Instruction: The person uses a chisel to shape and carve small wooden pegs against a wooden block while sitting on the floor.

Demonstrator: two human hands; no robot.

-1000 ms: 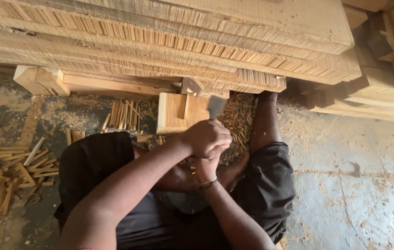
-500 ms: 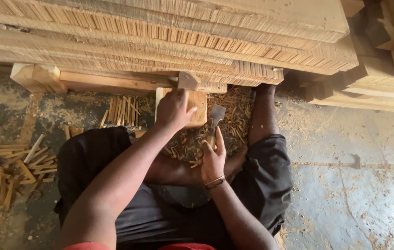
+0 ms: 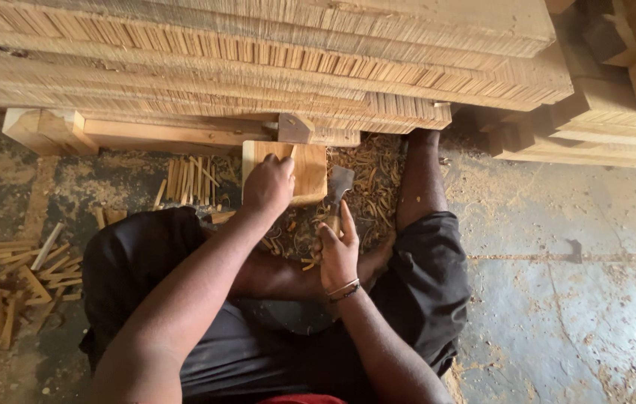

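From the head view, the left hand (image 3: 268,185) has stayed on the pale rectangular wooden block (image 3: 303,168) since half a second ago, fingers curled over its left edge; a second ago both hands were bunched together lower down. The right hand (image 3: 339,253) clamps its fingers on the wooden handle of a small grey-bladed hatchet (image 3: 336,187), whose blade stands just right of the block. The block sits on curly wood shavings (image 3: 374,176) between the person's legs. Thin split wooden sticks (image 3: 11,273) litter the stained concrete floor (image 3: 572,299). Stacked long timber planks (image 3: 258,60) fill the top.
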